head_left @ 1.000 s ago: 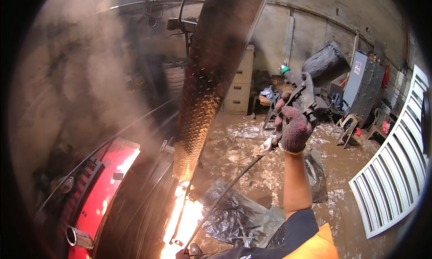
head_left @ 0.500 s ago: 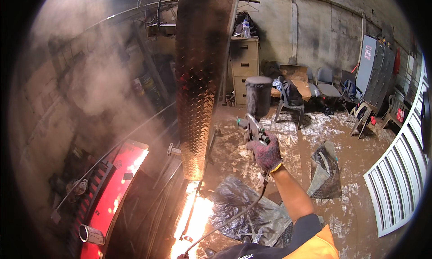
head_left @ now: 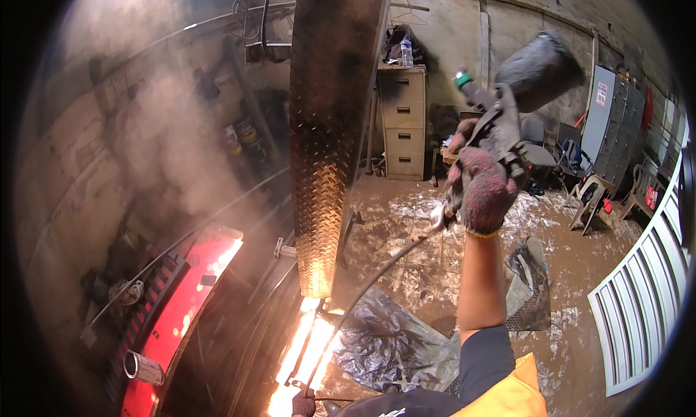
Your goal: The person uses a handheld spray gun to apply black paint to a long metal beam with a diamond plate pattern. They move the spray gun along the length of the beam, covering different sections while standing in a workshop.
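Note:
My right hand (head_left: 487,189), in a dark red-grey knit glove, is closed round the handle of a spray gun (head_left: 496,127) held high to the right of the long panel. The gun's dark paint cup (head_left: 540,69) tilts to the right, and its green-ringed nozzle points up and left. From the handle an air hose (head_left: 377,276) runs down to my left hand (head_left: 303,402), gloved and partly cut off at the lower edge, closed round the hose. Left of the gun stands a tall, dark, tread-patterned metal panel (head_left: 319,178), brightly lit near its lower end.
A red panel (head_left: 185,301) and a metal can (head_left: 145,368) lie at left, amid haze. Plastic sheeting (head_left: 395,337) covers part of the stained floor. A filing cabinet (head_left: 403,123), chairs, grey lockers (head_left: 612,127) and a white slatted panel (head_left: 645,301) stand beyond and to the right.
My right hand has raised the spray gun up and to the right, away from the panel, and its cup has tipped from upright to slanting. More of my left hand shows at the lower edge.

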A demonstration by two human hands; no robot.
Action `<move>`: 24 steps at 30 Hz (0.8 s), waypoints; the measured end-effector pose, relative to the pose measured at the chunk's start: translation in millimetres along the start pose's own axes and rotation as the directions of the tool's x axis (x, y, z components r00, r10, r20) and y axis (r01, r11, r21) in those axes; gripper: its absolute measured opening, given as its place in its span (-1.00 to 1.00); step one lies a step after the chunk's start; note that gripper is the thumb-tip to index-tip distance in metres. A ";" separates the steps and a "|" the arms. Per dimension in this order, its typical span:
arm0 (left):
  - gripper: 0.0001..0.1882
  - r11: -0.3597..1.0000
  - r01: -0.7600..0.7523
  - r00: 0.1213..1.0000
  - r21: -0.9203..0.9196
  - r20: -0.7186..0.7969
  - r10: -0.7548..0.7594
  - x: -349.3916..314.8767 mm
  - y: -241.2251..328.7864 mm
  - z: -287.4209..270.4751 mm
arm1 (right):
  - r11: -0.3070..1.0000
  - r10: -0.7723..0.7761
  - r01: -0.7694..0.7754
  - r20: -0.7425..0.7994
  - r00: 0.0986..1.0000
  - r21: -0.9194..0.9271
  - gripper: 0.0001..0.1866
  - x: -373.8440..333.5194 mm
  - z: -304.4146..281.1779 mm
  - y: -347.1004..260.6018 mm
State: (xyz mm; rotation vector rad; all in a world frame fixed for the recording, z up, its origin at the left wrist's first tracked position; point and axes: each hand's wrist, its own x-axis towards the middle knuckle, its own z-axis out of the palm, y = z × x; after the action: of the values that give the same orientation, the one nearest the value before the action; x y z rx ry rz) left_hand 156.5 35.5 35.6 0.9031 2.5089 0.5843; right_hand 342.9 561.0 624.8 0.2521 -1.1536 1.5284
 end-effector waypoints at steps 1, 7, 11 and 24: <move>-0.55 1.000 0.011 1.000 -0.005 -0.002 -0.011 0.7 4.6 0.4 | 0.984 -0.048 0.038 -0.052 0.997 -0.174 -0.61 -7.9 6.1 5.0; -0.62 0.988 -0.009 0.999 -0.151 -0.033 0.004 -23.9 29.9 -33.3 | 0.878 0.158 -0.165 -0.054 0.986 -0.449 -0.50 -52.8 -16.2 51.0; -0.64 0.995 0.023 0.998 -0.097 0.062 -0.017 -40.9 11.2 -35.7 | 0.723 0.303 -0.282 -0.078 0.950 -0.630 -0.59 -73.3 -19.8 71.4; -0.72 0.974 -0.213 0.971 0.073 -0.091 0.220 -11.9 10.2 2.1 | 0.897 -0.111 0.073 -0.061 0.992 -0.436 -0.77 30.2 13.4 22.8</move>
State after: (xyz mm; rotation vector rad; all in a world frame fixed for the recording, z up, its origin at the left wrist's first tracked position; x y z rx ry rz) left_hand 171.1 35.1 41.9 1.2105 2.5459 0.6351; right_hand 308.1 572.9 640.7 -0.0598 -1.3590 1.1498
